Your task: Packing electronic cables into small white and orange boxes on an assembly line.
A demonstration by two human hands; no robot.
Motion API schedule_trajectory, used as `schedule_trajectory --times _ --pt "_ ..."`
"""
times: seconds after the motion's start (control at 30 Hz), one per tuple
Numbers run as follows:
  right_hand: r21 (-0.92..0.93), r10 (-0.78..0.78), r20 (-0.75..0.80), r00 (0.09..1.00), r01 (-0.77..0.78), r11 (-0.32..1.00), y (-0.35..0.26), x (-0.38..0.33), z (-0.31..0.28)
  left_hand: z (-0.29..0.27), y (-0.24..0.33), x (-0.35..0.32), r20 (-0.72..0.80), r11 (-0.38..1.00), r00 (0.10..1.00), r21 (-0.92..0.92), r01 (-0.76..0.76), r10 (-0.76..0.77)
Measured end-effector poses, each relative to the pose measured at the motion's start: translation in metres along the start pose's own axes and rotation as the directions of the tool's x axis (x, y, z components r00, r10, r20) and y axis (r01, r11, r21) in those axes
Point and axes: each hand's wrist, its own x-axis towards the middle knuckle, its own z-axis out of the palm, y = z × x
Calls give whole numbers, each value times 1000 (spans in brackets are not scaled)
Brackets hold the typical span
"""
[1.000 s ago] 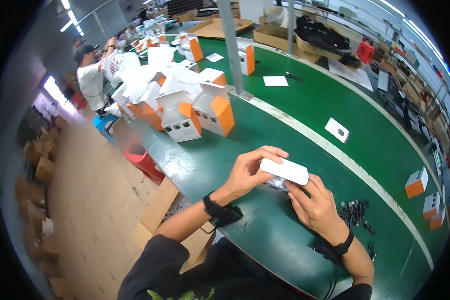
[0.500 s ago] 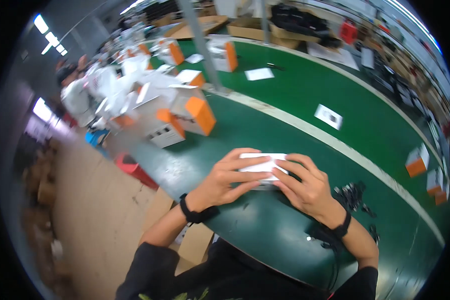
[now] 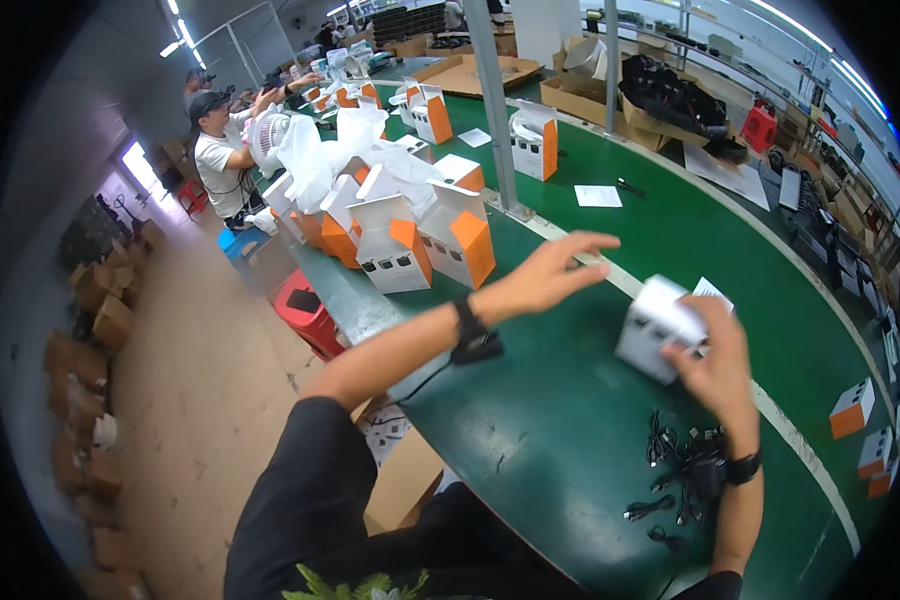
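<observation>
White carton [image 3: 658,328] gripped from its right by right hand [image 3: 715,355]; left hand [image 3: 550,275] empty, fingers spread.

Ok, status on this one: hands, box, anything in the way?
Left hand open, reaching out over the green table, empty. Right hand gripping white box, lifted. Black cables below it, not blocking.

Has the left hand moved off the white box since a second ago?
Yes. The left hand has let go of the white cardboard box and reaches out over the green table towards its white stripe; the right hand holds the box.
</observation>
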Motion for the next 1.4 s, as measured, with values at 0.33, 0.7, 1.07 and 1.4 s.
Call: schedule_trajectory --times 0.33,0.7,1.07,1.4 --pt "-479 458 -648 608 -793 376 219 -57 -139 -81 -214 172 -225 684 963 680 265 -150" --pt "-477 75 -753 653 -621 622 143 -54 -219 -54 -220 244 -112 613 892 689 388 -438" --pt "-356 58 -841 537 -632 689 87 -57 -250 141 -80 248 553 893 831 402 -201 -62" --pt "-643 -95 -672 734 -514 568 161 -80 -274 277 -52 272 451 685 865 702 -194 -218"
